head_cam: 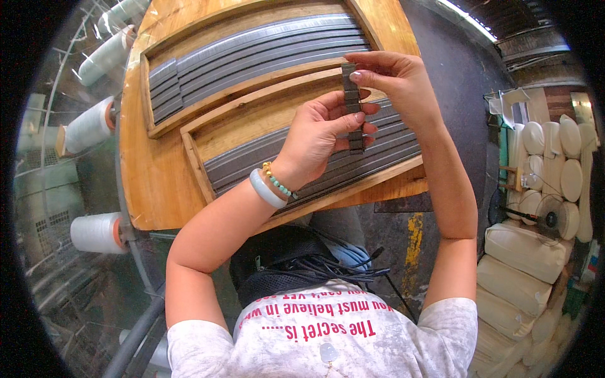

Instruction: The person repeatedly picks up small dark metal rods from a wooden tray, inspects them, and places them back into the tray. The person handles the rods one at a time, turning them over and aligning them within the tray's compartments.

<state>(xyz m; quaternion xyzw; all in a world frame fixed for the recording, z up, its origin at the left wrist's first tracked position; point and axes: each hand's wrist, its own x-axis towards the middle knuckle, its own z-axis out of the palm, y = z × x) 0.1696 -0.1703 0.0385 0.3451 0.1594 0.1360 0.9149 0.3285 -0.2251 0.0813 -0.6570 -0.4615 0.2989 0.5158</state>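
Observation:
A narrow dark grey segmented strip (352,101) stands nearly upright in the view, between my two hands. My left hand (326,123) grips its middle and lower part, thumb in front and fingers behind. With thumb and forefinger, my right hand (394,75) pinches the strip near its upper end. Both hands are over a shallow wooden tray (194,165) holding long rows of thin dark grey pieces (250,158). Farther off, a second wooden tray (147,94) holds similar grey rows (264,56); a shorter group is at its left end. What the pieces are made of is unclear.
Both trays rest on a wooden tabletop (142,189) with rounded edges. White thread cones (97,232) stand along the left, beside a dark pipe (137,330). At right are a fan (550,218) and stacked cream-coloured rolls (515,279). Black cables (326,269) lie at my waist.

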